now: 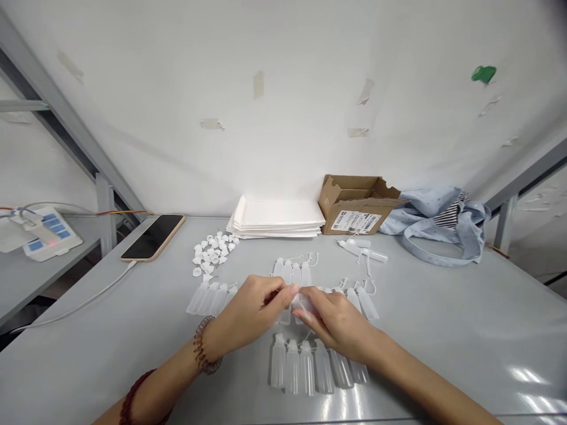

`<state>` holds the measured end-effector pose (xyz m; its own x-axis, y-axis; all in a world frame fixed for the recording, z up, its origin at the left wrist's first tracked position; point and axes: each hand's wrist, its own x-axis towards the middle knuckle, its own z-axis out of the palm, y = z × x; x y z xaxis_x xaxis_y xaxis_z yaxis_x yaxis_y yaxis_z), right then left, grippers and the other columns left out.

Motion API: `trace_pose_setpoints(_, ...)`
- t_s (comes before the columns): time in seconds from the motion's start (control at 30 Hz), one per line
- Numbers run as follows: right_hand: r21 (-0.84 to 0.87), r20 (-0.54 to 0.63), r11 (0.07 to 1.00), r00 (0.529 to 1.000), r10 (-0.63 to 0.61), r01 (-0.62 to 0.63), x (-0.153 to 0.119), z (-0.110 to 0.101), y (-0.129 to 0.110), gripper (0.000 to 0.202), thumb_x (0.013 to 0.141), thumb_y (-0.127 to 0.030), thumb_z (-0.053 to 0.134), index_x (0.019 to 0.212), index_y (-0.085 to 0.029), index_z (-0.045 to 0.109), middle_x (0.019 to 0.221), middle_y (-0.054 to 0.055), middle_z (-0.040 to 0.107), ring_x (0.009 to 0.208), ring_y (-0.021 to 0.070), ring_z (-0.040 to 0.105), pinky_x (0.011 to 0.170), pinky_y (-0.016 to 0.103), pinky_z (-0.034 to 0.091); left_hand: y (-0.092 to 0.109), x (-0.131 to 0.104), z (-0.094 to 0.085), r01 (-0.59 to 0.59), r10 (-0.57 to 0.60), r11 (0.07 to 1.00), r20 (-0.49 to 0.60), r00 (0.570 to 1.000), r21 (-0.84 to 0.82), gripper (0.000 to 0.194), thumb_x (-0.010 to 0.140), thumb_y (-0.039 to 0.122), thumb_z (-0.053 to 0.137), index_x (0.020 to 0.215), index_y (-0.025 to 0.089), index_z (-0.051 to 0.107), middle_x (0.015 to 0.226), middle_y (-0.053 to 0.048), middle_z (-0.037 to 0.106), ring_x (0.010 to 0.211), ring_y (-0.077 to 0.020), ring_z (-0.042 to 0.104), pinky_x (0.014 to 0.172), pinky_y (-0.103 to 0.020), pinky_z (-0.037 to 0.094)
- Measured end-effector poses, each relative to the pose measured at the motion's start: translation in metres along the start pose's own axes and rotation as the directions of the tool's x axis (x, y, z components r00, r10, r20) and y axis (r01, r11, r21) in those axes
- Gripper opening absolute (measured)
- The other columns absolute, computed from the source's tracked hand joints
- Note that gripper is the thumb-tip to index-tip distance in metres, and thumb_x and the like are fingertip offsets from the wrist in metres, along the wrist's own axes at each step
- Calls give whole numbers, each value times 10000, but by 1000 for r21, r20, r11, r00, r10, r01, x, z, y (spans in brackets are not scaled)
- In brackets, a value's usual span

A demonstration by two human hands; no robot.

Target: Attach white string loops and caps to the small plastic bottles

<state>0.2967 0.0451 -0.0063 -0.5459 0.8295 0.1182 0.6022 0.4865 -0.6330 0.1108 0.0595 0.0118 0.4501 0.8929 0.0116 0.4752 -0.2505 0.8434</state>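
Note:
In my right hand [343,319] is a small translucent squeeze bottle [303,303], tilted, with the fingers wrapped around its body. My left hand [250,310] is closed in a pinch, thumb and forefinger meeting at the bottle's top end; what they pinch is hidden. Below the hands lies a row of similar bottles [306,367]. More bottles [211,299] lie left of my left wrist, and another group [367,302] is partly covered by my right hand. Beyond the fingers are a few more bottles [292,273]. White caps [213,252] lie in a loose pile at the back left.
A phone [153,237] with a white cable lies at left. Against the wall are stacked white envelopes [277,217], an open cardboard box [358,206] and a light blue cloth bag [436,221]. Separate bottles [364,250] lie before the box. Metal shelf posts flank the grey table [443,330].

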Motion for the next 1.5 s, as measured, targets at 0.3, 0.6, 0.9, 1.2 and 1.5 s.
trace_pose_setpoints(0.3, 760, 306, 551, 938, 165, -345, 1, -5, -1, 393, 858, -536, 475, 689, -181, 478, 429, -101, 295, 361, 47, 225, 358, 194, 195, 7, -5, -4, -88, 92, 995, 80, 993, -47, 309, 910, 359, 421, 751, 164, 599, 652, 3, 608, 583, -102, 535, 538, -199, 389)
trace_pose_setpoints(0.6, 813, 548, 193, 834, 64, -549, 6, -6, 6, 432, 818, -565, 525, 649, -170, 489, 402, -130, 188, 334, 23, 106, 309, 164, 70, 3, -4, -2, -293, 292, 955, 11, 956, 41, 175, 901, 255, 467, 921, 173, 620, 826, -26, 662, 744, -134, 581, 702, -235, 439)
trace_pose_setpoints(0.9, 72, -377, 900, 824, 423, -430, 19, -50, 58, 476, 897, -525, 300, 813, -151, 583, 578, -4, 495, 471, 114, 417, 459, 232, 308, -37, -1, -75, 245, -130, 762, -230, 965, 600, 177, 811, 288, 458, 801, 186, 603, 823, -69, 664, 828, -253, 602, 672, -318, 423)
trace_pose_setpoints(1.2, -305, -551, 690, 712, 435, -657, 27, -65, 118, 383, 911, -315, 367, 1148, -48, 505, 785, 161, 678, 799, 295, 616, 642, 314, 361, -46, -4, -92, 531, -398, 496, -364, 842, 687, 195, 746, 309, 469, 767, 203, 631, 878, -119, 671, 807, -312, 616, 581, -325, 400)
trace_pose_setpoints(1.5, -461, -588, 572, 716, 375, -678, 28, -59, 105, 323, 898, -278, 412, 1149, -98, 509, 1127, 210, 538, 768, 276, 623, 581, 324, 407, -54, 8, -89, 514, -376, 570, -353, 857, 640, 174, 707, 226, 493, 740, 171, 655, 821, -131, 681, 780, -304, 620, 615, -336, 407)
